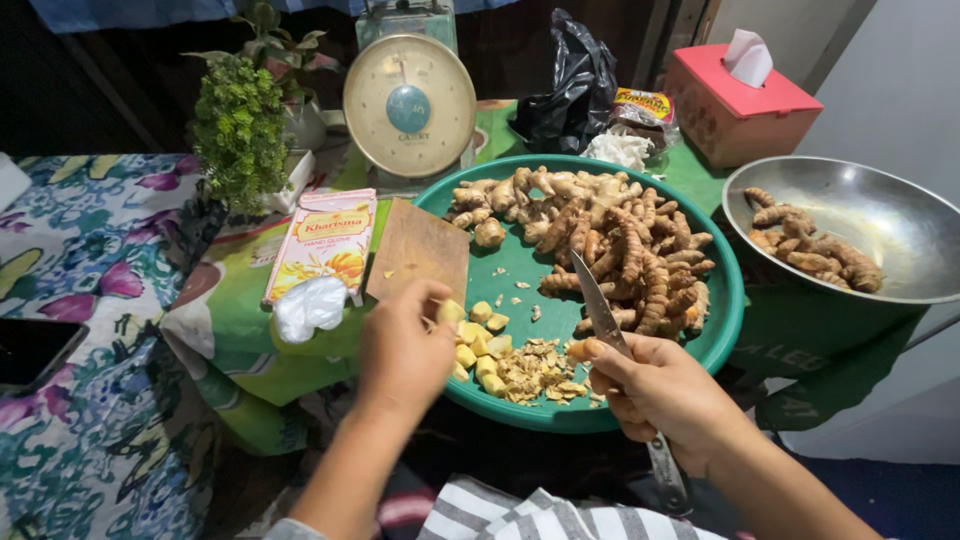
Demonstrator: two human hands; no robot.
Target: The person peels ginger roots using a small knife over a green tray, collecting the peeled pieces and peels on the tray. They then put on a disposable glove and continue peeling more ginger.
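My right hand [662, 395] grips a kitchen knife [598, 305], blade pointing up and away over a round green tray [725, 325], with a small yellow root piece [577, 350] pinched at the thumb. My left hand [405, 352] is at the tray's left rim, fingers closed around a pale yellow chunk [450, 311]. Peeled yellow chunks [478, 350] and a heap of brown peelings [532, 370] lie at the tray's near side. A pile of unpeeled knobbly roots [600, 235] fills the far half. A small wooden board [418, 248] leans on the tray's left edge.
A steel bowl [890, 215] with several roots sits at the right. Behind the tray stand a dial kitchen scale [409, 105], a black plastic bag [570, 90], a red tissue box [740, 105] and a small potted plant [240, 130]. A glove box [322, 240] lies left; a phone [30, 350] far left.
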